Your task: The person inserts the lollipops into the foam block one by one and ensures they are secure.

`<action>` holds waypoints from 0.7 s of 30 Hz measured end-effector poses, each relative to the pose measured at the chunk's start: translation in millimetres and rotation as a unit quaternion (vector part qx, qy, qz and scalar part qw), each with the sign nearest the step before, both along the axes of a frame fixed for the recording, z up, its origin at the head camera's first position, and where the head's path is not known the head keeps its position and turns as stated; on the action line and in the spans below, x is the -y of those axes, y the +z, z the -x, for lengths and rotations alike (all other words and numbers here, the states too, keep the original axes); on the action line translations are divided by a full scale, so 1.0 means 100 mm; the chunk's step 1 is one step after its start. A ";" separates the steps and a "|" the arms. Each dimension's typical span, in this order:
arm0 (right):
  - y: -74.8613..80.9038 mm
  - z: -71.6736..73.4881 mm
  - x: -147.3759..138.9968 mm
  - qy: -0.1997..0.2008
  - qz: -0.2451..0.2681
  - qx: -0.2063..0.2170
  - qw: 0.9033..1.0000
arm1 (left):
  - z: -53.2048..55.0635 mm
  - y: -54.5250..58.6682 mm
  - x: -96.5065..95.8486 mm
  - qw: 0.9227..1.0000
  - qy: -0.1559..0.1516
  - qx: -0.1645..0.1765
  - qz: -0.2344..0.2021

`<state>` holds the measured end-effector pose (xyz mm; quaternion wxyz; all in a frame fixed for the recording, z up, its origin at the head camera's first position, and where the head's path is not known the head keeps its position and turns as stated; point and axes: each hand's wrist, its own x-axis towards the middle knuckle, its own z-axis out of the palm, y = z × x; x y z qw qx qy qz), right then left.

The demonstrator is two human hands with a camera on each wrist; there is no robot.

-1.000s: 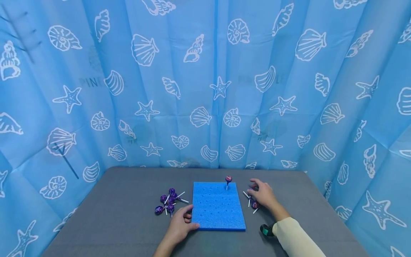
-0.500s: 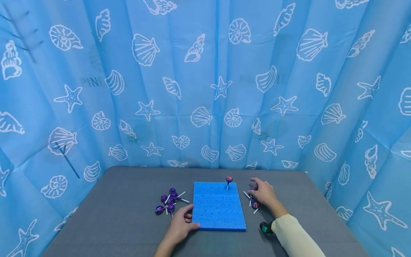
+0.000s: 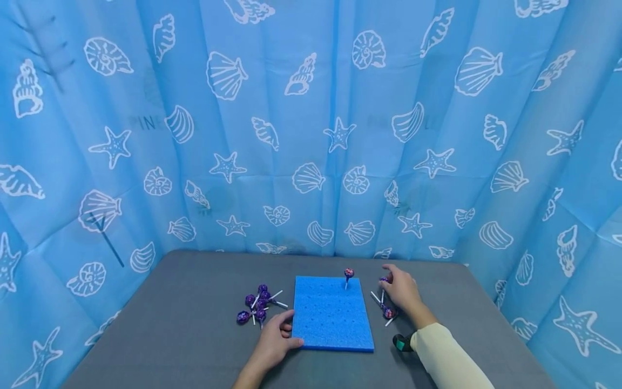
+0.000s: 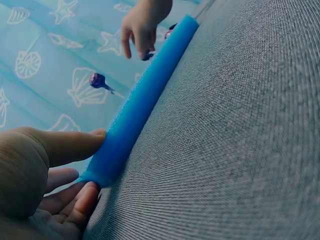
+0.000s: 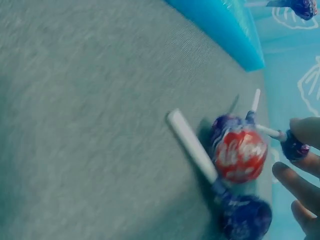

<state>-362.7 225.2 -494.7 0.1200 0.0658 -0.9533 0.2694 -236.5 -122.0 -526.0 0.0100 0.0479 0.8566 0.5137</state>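
A blue foam board (image 3: 332, 319) with rows of small holes lies on the grey table. My left hand (image 3: 273, 340) grips its near left corner; in the left wrist view the thumb (image 4: 75, 146) lies along the edge with the fingers curled below it. One lollipop (image 3: 349, 273) stands upright by its stick near the board's far right corner. To the right of the board, my right hand (image 3: 403, 289) pinches a purple lollipop (image 5: 294, 149) by its wrapped head, its white stick free. Under that hand lie a red-and-purple lollipop (image 5: 240, 156) and a dark purple one (image 5: 245, 217).
Several purple lollipops (image 3: 259, 303) lie in a loose pile left of the board, sticks pointing different ways. A black band with a green patch (image 3: 402, 343) is at the right wrist. Blue shell-patterned curtains (image 3: 311, 135) hang behind the grey table (image 3: 194, 324).
My right hand has taken a lollipop by its head and drawn it slightly away from the others. The left hand stays on the board. The head view has shifted slightly.
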 end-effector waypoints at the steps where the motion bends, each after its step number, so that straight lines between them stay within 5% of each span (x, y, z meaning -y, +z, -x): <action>1: 0.01 0.00 0.01 -0.001 0.001 -0.009 1.000 | 0.00 0.00 0.00 1.000 0.001 0.001 0.000; 13: 0.15 0.00 0.19 -0.019 0.038 -0.131 0.990 | 0.01 0.00 -0.02 1.000 0.007 0.021 0.000; 21: 0.17 -0.08 0.36 -0.006 0.104 -0.144 0.984 | 0.01 0.00 -0.01 1.000 0.007 0.026 0.001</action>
